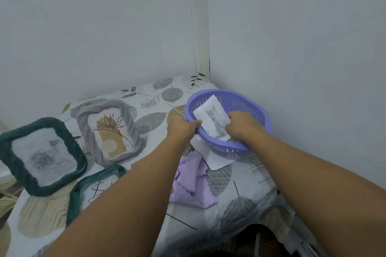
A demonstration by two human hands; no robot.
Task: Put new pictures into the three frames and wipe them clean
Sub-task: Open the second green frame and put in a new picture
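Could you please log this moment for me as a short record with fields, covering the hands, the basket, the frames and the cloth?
left hand: grips the near-left rim of the purple basket
right hand: inside the basket, on the cat picture
cat picture: leaning in the basket
white sheet: partly under the basket
frames: dark green frame and grey frame lie on the left; third green frame partly behind the left arm
purple cloth: crumpled on the tablecloth, nearer than the basket

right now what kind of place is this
Probably a room corner at home: a table under a leaf-print tablecloth against plain walls, with decorative picture frames and a purple plastic basket.
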